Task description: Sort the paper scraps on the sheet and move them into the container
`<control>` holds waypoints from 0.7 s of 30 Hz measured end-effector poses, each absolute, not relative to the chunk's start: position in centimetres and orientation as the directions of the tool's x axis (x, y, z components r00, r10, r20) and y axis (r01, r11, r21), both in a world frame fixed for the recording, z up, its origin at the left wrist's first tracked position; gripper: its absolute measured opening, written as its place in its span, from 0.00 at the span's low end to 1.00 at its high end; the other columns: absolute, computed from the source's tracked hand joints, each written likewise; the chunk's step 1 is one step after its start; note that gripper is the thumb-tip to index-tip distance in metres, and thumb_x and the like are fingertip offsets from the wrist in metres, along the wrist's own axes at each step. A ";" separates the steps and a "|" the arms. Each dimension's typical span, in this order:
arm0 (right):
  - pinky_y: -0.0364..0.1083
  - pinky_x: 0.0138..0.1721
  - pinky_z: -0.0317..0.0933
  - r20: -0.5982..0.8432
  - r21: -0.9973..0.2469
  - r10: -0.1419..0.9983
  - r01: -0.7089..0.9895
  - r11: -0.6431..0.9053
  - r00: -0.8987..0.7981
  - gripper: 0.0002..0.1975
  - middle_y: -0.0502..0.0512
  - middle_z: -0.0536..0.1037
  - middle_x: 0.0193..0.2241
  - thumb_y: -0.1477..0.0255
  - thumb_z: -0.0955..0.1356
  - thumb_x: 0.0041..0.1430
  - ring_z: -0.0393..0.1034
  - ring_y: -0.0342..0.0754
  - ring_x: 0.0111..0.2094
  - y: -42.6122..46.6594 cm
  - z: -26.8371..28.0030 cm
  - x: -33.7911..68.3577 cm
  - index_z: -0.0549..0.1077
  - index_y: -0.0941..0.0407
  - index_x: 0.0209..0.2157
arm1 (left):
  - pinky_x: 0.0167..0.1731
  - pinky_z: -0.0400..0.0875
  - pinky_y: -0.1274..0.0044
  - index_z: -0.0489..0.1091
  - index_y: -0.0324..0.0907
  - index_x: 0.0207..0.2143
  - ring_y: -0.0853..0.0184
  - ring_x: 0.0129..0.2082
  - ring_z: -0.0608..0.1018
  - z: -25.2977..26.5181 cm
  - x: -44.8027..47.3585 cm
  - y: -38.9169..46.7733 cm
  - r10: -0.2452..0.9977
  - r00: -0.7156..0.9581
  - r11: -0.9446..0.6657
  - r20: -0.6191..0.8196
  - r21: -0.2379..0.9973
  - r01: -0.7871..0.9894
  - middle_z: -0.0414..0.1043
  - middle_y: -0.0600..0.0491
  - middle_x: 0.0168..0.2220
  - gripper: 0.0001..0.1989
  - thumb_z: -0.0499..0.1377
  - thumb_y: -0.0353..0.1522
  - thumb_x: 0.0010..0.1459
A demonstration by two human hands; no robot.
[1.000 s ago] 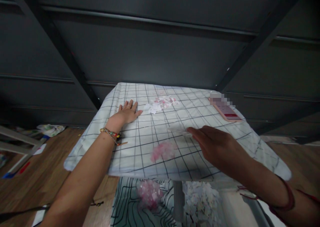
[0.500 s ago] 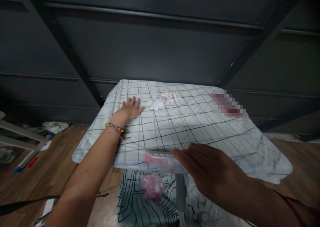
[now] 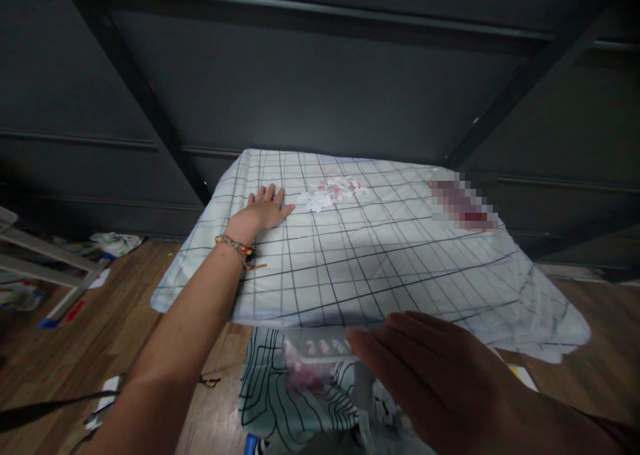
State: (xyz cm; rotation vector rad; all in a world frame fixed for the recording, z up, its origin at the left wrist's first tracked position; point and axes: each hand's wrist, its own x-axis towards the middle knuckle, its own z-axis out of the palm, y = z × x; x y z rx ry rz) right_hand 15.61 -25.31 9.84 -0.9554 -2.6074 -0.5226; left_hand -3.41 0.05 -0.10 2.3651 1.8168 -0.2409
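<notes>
My left hand (image 3: 265,209) lies flat on the checked tablecloth (image 3: 370,261), fingers spread, holding nothing. Its thumb is close beside a small heap of white and pinkish paper scraps (image 3: 325,195). My right hand (image 3: 435,368) is low in front of the table's near edge, back of the hand up and fingers close together. At its fingertips is a whitish plastic basket (image 3: 320,349) with a row of slots in its rim. My hand appears to grip it, though the underside of the grip is hidden. Some pink material shows through or behind the basket.
A blurred-out object (image 3: 463,205) lies at the table's right side. Dark panels (image 3: 310,81) stand behind the table. Below the near edge is a teal cloth with black lines (image 3: 265,395). A pale chair or stool frame (image 3: 50,261) stands at the left on the wooden floor (image 3: 150,261).
My right hand and the whitish basket have moved down, from over the table's near edge to below it. The left hand stays flat on the cloth; the view has shifted slightly.
</notes>
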 end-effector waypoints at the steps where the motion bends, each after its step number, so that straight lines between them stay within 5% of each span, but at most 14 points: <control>1: 0.41 0.28 0.61 0.418 0.210 0.551 0.667 0.715 -0.722 0.14 0.51 0.75 0.22 0.78 0.57 0.63 0.66 0.41 0.25 -25.3 9.8 15.6 0.73 0.58 0.33 | 0.59 0.41 0.60 0.36 0.39 0.65 0.54 0.64 0.39 -0.1 -3.4 0.1 0.942 0.254 -0.256 -0.219 0.022 0.967 0.30 0.46 0.66 0.34 0.32 0.48 0.62; 4: 0.42 0.27 0.61 0.469 0.195 0.524 0.662 0.723 -0.711 0.22 0.51 0.75 0.21 0.81 0.51 0.63 0.65 0.41 0.23 -25.2 9.4 16.1 0.73 0.57 0.33 | 0.59 0.41 0.60 0.36 0.38 0.65 0.53 0.64 0.39 -0.1 -3.4 0.1 0.942 0.252 -0.253 -0.223 0.024 0.967 0.30 0.46 0.66 0.34 0.32 0.48 0.63; 8: 0.44 0.33 0.64 0.487 0.229 0.534 0.691 0.686 -0.691 0.17 0.55 0.77 0.28 0.85 0.55 0.58 0.69 0.45 0.32 -23.8 9.2 18.3 0.70 0.61 0.41 | 0.59 0.40 0.60 0.37 0.39 0.65 0.54 0.64 0.39 -0.1 -3.4 0.0 0.944 0.252 -0.252 -0.214 0.028 0.967 0.30 0.47 0.66 0.34 0.33 0.48 0.63; 12: 0.45 0.23 0.60 0.503 0.250 0.599 0.768 0.589 -0.623 0.11 0.53 0.73 0.21 0.81 0.59 0.57 0.66 0.45 0.22 -19.6 9.2 21.7 0.70 0.63 0.39 | 0.59 0.42 0.60 0.38 0.39 0.65 0.54 0.64 0.41 0.0 -3.6 0.2 0.947 0.252 -0.252 -0.200 0.026 0.967 0.32 0.46 0.66 0.34 0.33 0.48 0.62; 21: 0.47 0.34 0.59 0.577 0.240 0.656 0.868 0.434 -0.487 0.13 0.56 0.78 0.27 0.80 0.58 0.58 0.70 0.48 0.29 -9.4 7.3 25.2 0.73 0.61 0.38 | 0.58 0.46 0.59 0.40 0.39 0.65 0.53 0.64 0.43 0.3 -3.5 0.4 0.952 0.253 -0.256 -0.170 0.007 0.967 0.34 0.46 0.65 0.33 0.34 0.47 0.63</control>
